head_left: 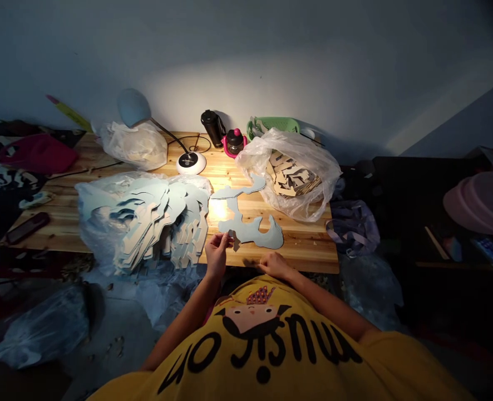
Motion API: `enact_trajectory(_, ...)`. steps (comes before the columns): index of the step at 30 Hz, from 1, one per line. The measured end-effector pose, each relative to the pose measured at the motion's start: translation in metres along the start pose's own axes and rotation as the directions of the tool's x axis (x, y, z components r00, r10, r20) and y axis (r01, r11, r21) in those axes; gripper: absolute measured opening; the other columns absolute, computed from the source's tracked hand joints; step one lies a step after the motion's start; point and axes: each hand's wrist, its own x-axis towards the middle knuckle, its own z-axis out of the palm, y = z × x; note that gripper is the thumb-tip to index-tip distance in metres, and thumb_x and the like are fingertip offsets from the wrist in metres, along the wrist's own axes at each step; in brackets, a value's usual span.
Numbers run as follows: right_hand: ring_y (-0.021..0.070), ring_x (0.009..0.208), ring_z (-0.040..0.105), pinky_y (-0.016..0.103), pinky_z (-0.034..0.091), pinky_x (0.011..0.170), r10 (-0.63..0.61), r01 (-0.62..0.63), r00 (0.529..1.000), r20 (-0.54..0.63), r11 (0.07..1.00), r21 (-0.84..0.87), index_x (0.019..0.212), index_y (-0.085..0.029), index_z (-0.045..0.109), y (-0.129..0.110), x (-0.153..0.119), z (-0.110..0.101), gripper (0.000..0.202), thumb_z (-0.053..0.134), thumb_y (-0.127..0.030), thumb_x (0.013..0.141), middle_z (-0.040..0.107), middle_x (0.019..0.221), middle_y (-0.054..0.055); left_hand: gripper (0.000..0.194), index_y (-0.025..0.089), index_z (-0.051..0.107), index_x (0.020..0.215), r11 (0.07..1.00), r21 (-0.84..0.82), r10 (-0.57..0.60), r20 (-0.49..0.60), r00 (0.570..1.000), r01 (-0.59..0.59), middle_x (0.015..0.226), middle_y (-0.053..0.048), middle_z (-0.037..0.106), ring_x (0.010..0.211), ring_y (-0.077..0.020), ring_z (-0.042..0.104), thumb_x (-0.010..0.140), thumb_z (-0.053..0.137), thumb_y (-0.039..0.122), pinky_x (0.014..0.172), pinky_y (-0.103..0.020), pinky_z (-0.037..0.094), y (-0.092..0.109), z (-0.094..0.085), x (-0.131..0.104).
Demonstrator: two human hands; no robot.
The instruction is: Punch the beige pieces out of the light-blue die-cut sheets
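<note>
My left hand [216,255] is closed at the near edge of the table, thumb and fingers pinching a small grey cardboard scrap [234,240]. Just beyond it lies a pale blue, wavy cardboard cut-out [255,231]. Behind that, a second curvy cut-out [242,191] reaches toward a plastic bag. At the table edge, below the nearer cut-out, my right hand [275,264] is curled closed; whatever its fingers hold, if anything, is hidden. To the left, a big fanned stack of similar cut-outs [146,217] rests on a clear plastic bag.
An open plastic bag [330,167] of cardboard scraps [292,175] stands at right, before a green basket [280,125]. A desk lamp [191,164], black flask [213,128] and pink-handled jar [235,142] stand behind. Another plastic bag [136,146] sits back left on the wooden table [309,245].
</note>
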Motion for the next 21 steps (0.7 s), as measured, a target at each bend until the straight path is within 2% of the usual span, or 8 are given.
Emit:
enact_trajectory(3, 0.0134, 0.058, 0.047, 0.026, 0.034, 0.06, -0.046, 0.022, 0.966, -0.255, 0.995, -0.098, 0.053, -0.019, 0.052, -0.039, 0.012, -0.006, 0.039, 0.069, -0.041, 0.08, 0.056, 0.06, 0.002, 0.039, 0.014, 0.063, 0.076, 0.987, 0.124, 0.1, 0.016, 0.995, -0.101, 0.069, -0.003, 0.064, 0.062, -0.0116, 0.059, 0.079, 0.071, 0.052, 0.059, -0.022, 0.046, 0.004, 0.006, -0.01)
enact_trajectory(6, 0.0148, 0.061, 0.054, 0.027, 0.039, 0.063, -0.08, 0.092, 0.922, -0.378, 0.996, 0.013, 0.07, -0.019, 0.062, -0.073, 0.025, -0.012, 0.028, 0.067, -0.043, 0.083, 0.063, 0.067, 0.003, 0.036, 0.015, 0.064, 0.076, 0.968, 0.186, 0.164, 0.039, 0.986, -0.169, 0.071, -0.003, 0.065, 0.064, -0.0125, 0.058, 0.082, 0.069, 0.05, 0.063, -0.024, 0.047, 0.001, 0.011, -0.02)
enact_trajectory(10, 0.0187, 0.068, 0.061, 0.029, 0.045, 0.066, -0.057, 0.096, 0.926, -0.374, 0.992, 0.086, 0.082, -0.019, 0.066, -0.092, 0.032, -0.013, 0.022, 0.066, -0.041, 0.083, 0.07, 0.076, 0.006, 0.032, 0.016, 0.067, 0.082, 0.955, 0.213, 0.193, 0.077, 0.978, -0.205, 0.078, -0.005, 0.068, 0.071, -0.0148, 0.061, 0.084, 0.068, 0.048, 0.068, -0.026, 0.05, -0.009, 0.015, -0.027)
enact_trajectory(16, 0.0199, 0.07, 0.061, 0.031, 0.046, 0.068, -0.041, 0.06, 0.936, -0.351, 0.997, 0.045, 0.08, -0.019, 0.066, -0.089, 0.03, -0.01, 0.02, 0.058, -0.034, 0.089, 0.07, 0.079, 0.009, 0.031, 0.017, 0.067, 0.083, 0.95, 0.22, 0.206, 0.086, 0.975, -0.22, 0.077, -0.004, 0.067, 0.072, -0.0145, 0.061, 0.085, 0.066, 0.047, 0.069, -0.025, 0.049, -0.011, 0.014, -0.03)
enact_trajectory(21, 0.017, 0.067, 0.058, 0.027, 0.042, 0.067, -0.079, 0.074, 0.922, -0.38, 0.997, -0.027, 0.074, -0.019, 0.061, -0.085, 0.033, -0.004, 0.012, 0.062, -0.027, 0.083, 0.065, 0.073, 0.005, 0.033, 0.016, 0.066, 0.081, 0.96, 0.199, 0.183, 0.08, 0.98, -0.196, 0.075, -0.004, 0.067, 0.071, -0.0146, 0.061, 0.084, 0.067, 0.049, 0.069, -0.026, 0.051, -0.005, 0.016, -0.035)
